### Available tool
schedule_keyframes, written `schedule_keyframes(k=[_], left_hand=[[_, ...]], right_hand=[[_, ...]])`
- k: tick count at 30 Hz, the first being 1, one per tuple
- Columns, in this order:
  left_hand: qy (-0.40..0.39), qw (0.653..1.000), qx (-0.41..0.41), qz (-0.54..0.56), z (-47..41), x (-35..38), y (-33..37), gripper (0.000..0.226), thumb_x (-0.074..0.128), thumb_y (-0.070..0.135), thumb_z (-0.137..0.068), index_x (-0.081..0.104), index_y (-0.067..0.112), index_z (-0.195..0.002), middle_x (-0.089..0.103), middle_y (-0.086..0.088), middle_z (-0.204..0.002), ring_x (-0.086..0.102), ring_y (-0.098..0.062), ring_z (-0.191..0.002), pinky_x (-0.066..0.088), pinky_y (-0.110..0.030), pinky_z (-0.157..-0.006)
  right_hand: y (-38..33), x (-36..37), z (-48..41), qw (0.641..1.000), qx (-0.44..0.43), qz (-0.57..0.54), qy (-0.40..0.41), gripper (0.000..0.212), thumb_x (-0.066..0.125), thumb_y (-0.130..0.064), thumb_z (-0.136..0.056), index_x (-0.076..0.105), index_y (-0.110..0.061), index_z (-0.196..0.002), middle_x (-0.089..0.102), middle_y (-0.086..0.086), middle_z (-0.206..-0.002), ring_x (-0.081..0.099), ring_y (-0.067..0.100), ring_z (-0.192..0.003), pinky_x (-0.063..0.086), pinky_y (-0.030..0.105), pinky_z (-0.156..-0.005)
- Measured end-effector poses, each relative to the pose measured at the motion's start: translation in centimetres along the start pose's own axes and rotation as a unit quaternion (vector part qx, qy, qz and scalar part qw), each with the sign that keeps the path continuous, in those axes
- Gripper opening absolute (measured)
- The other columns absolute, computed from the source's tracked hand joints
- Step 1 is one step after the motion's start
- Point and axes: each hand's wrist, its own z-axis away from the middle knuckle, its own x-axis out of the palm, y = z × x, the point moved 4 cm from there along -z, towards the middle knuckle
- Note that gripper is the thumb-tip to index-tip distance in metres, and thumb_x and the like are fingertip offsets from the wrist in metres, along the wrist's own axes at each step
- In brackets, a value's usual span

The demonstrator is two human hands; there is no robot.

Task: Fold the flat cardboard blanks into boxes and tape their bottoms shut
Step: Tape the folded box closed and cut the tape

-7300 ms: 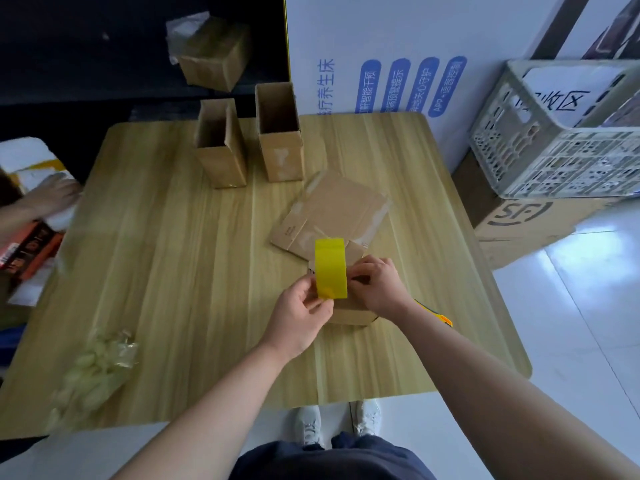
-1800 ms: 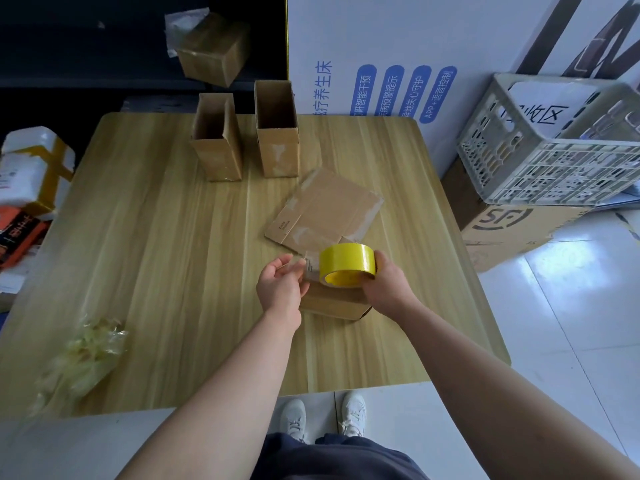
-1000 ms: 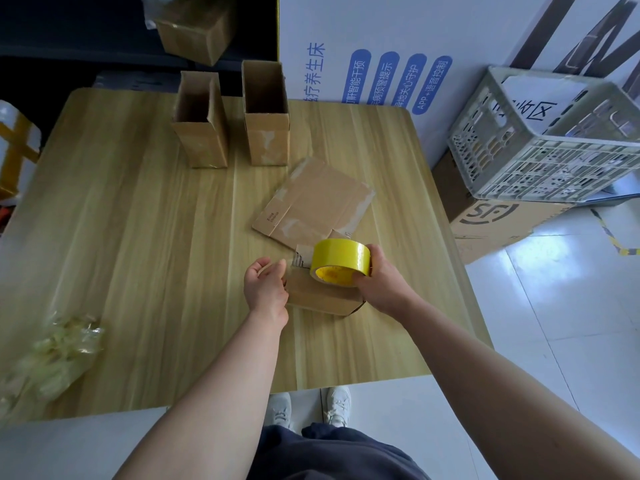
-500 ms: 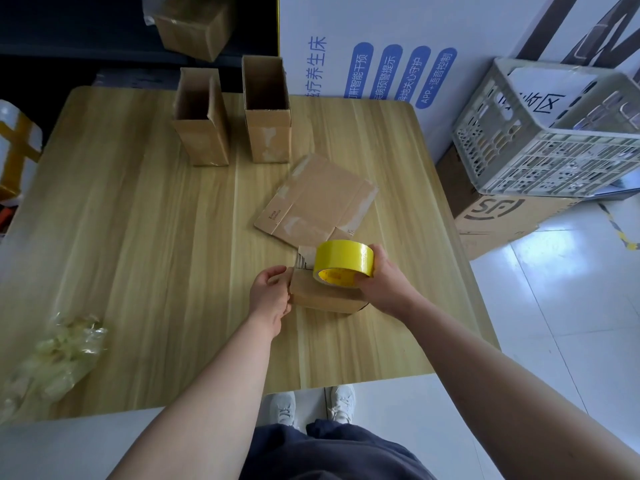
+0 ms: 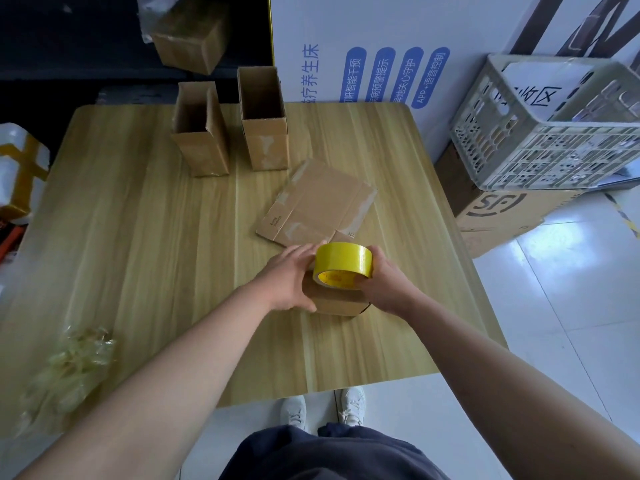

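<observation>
A small folded cardboard box [image 5: 337, 303] lies on the wooden table [image 5: 156, 254] near its front edge. My right hand [image 5: 384, 282] grips a yellow tape roll [image 5: 343, 263] held over the box's top. My left hand [image 5: 289, 277] rests flat against the box's left side and top, fingers reaching past the roll. Just behind lies a flat cardboard blank [image 5: 318, 206] with old tape marks. Two upright open boxes [image 5: 201, 133] [image 5: 264, 119] stand at the table's far side.
A crumpled clear plastic bag [image 5: 69, 368] lies at the table's front left. A grey plastic crate [image 5: 554, 129] sits on a large carton [image 5: 498, 216] on the floor to the right. Another box [image 5: 188, 32] sits on a dark shelf behind.
My left hand has slid from the box's left edge up over its top, beside the tape roll. The right hand still holds the roll in about the same place.
</observation>
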Motion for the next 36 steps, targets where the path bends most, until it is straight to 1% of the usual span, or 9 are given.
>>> schedule_keyframes(k=[3, 9, 12, 16, 20, 26, 30, 33, 36], left_hand=[[0.026, 1.0, 0.002, 0.016, -0.6, -0.2, 0.0, 0.108, 0.092, 0.035, -0.049, 0.04, 0.026, -0.142, 0.038, 0.009, -0.145, 0.031, -0.017, -0.133, 0.03, -0.033, -0.112], [0.015, 1.0, 0.002, 0.001, -0.5, 0.0, 0.0, 0.108, 0.091, 0.035, -0.047, 0.037, 0.033, -0.141, 0.041, 0.013, -0.142, 0.034, -0.016, -0.128, 0.035, -0.036, -0.108], [0.007, 1.0, -0.005, 0.006, -0.5, -0.3, 0.1, 0.104, 0.09, 0.033, -0.048, 0.038, 0.035, -0.139, 0.042, 0.015, -0.139, 0.035, -0.014, -0.127, 0.035, -0.036, -0.106], [0.018, 1.0, 0.007, 0.01, -0.3, -0.3, 0.2, 0.101, 0.087, 0.032, -0.048, 0.039, 0.035, -0.138, 0.043, 0.016, -0.136, 0.036, -0.012, -0.122, 0.037, -0.03, -0.102], [0.013, 1.0, 0.003, 0.002, -0.3, -0.3, 0.1, 0.102, 0.086, 0.034, -0.049, 0.038, 0.036, -0.138, 0.042, 0.017, -0.136, 0.035, -0.011, -0.123, 0.036, -0.03, -0.102], [0.009, 1.0, -0.001, -0.006, -0.3, -0.4, 0.2, 0.102, 0.087, 0.035, -0.049, 0.038, 0.036, -0.138, 0.042, 0.018, -0.136, 0.034, -0.009, -0.123, 0.035, -0.028, -0.104], [0.0, 1.0, -0.003, -0.026, -0.4, -0.4, 0.3, 0.102, 0.088, 0.038, -0.05, 0.036, 0.036, -0.139, 0.041, 0.017, -0.138, 0.035, -0.011, -0.125, 0.035, -0.032, -0.106], [-0.01, 0.999, -0.009, -0.052, -0.6, -0.6, 0.3, 0.104, 0.088, 0.04, -0.051, 0.034, 0.037, -0.14, 0.039, 0.016, -0.14, 0.034, -0.013, -0.128, 0.034, -0.035, -0.107], [-0.019, 0.996, -0.013, -0.084, -0.5, -1.0, 0.3, 0.105, 0.087, 0.038, -0.055, 0.031, 0.038, -0.144, 0.034, 0.014, -0.144, 0.026, -0.016, -0.134, 0.026, -0.034, -0.112]], right_hand=[[0.1, -0.2, 0.0, 1.0, -0.004, -0.005, -0.009, 0.039, 0.054, -0.013, -0.09, 0.04, -0.019, -0.125, 0.053, 0.004, -0.1, 0.053, 0.021, -0.082, 0.043, 0.027, -0.057], [1.6, -4.4, 0.3, 0.996, -0.032, 0.033, 0.073, 0.039, 0.054, 0.0, -0.081, 0.045, -0.022, -0.111, 0.056, 0.002, -0.095, 0.053, 0.019, -0.081, 0.04, 0.027, -0.058], [3.1, -6.1, 0.7, 0.995, -0.031, 0.068, 0.073, 0.037, 0.051, 0.001, -0.081, 0.04, -0.023, -0.107, 0.051, 0.001, -0.093, 0.049, 0.018, -0.079, 0.034, 0.025, -0.056], [5.2, -6.1, 1.5, 0.993, -0.028, 0.097, 0.062, 0.029, 0.047, -0.001, -0.086, 0.041, -0.014, -0.111, 0.048, 0.001, -0.096, 0.048, 0.021, -0.087, 0.038, 0.03, -0.067], [6.6, -5.9, 0.9, 0.986, -0.053, 0.145, 0.057, 0.021, 0.048, -0.004, -0.088, 0.041, -0.011, -0.106, 0.047, 0.005, -0.097, 0.046, 0.022, -0.087, 0.038, 0.029, -0.068], [8.9, -4.7, -0.4, 0.974, -0.065, 0.211, 0.056, 0.017, 0.047, -0.008, -0.092, 0.033, -0.016, -0.094, 0.046, 0.004, -0.093, 0.045, 0.024, -0.085, 0.039, 0.033, -0.073], [10.4, -3.5, -1.2, 0.956, -0.05, 0.285, 0.053, 0.014, 0.047, -0.013, -0.093, 0.034, -0.014, -0.099, 0.046, 0.003, -0.094, 0.048, 0.026, -0.087, 0.037, 0.034, -0.075], [10.7, -2.5, -1.7, 0.945, -0.035, 0.324, 0.02, 0.035, 0.054, -0.035, -0.093, 0.039, -0.011, -0.113, 0.05, 0.004, -0.106, 0.052, 0.027, -0.099, 0.037, 0.033, -0.081], [10.3, -1.9, -1.6, 0.957, -0.043, 0.286, -0.009, 0.062, 0.06, -0.056, -0.081, 0.04, -0.019, -0.126, 0.049, 0.003, -0.113, 0.049, 0.025, -0.107, 0.034, 0.034, -0.092]])
